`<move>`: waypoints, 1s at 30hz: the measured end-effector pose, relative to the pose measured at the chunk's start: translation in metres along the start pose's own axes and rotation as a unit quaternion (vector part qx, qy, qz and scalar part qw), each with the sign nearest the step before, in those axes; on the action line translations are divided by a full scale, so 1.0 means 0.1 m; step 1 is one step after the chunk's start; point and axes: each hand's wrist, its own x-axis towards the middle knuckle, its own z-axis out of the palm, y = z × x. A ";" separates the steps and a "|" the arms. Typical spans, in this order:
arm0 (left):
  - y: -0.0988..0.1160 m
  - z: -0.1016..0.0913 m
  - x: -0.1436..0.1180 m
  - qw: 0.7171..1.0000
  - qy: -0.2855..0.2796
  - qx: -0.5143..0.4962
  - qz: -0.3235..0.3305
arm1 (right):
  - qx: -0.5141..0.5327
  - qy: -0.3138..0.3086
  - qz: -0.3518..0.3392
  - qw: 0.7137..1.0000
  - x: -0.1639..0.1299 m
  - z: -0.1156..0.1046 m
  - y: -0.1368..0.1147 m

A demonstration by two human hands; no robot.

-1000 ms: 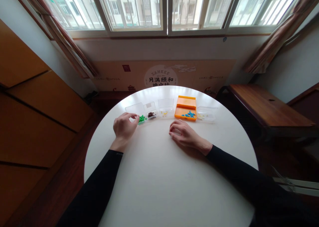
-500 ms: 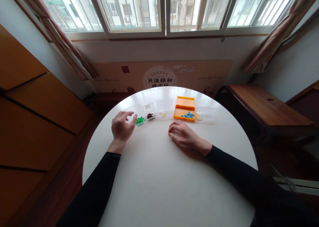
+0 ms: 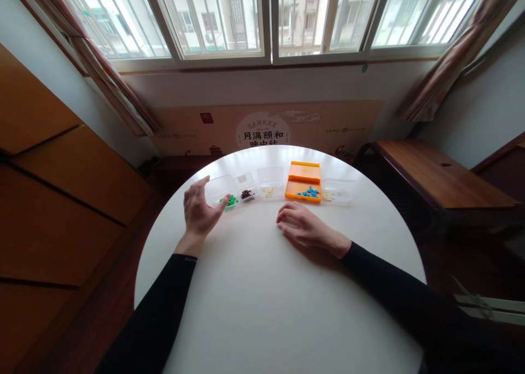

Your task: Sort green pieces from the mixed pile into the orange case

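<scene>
From the head camera, a small clear plastic box (image 3: 222, 190) with a heap of bright green beads (image 3: 231, 201) at its right near corner sits at the left end of a row of boxes on the round white table (image 3: 262, 297). Its lid stands open behind it, and the box is shallow and see-through, so the white top shows through its floor. Its long axis runs left to right along the row, slightly tilted, with the bead end pointing toward the neighbouring boxes.

The left hand (image 3: 199, 212) hovers at the left near side of this box, fingers spread and curved, thumb tip close to the green beads; whether it touches the box I cannot tell, and it holds nothing that I can see. The right hand (image 3: 299, 226) rests on the table nearer the middle, fingers loosely curled under, empty as far as the view shows.

To the right of the green beads come a smaller clear box with dark brown beads (image 3: 246, 193), a clear box with a few yellow pieces (image 3: 270, 183), an orange plastic box with blue pieces (image 3: 304, 181) and another clear box (image 3: 338, 190).

Compared with half a second ago, the left hand has opened wider and lifted beside the box; a second ago it was bunched, fingertips at the beads. The right hand has barely shifted.
</scene>
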 end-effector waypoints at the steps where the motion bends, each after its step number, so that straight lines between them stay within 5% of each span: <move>1: -0.01 0.01 0.00 1.000 0.004 0.005 0.000 | 0.000 0.001 -0.001 1.000 0.00 0.00 0.00; 16: -0.15 -0.08 0.05 0.997 -0.015 0.053 0.048 | 0.007 0.002 -0.004 1.000 0.02 0.01 0.02; 30: -0.03 -0.19 0.06 0.979 -0.122 0.013 0.164 | 0.013 0.005 0.002 1.000 0.04 0.03 0.02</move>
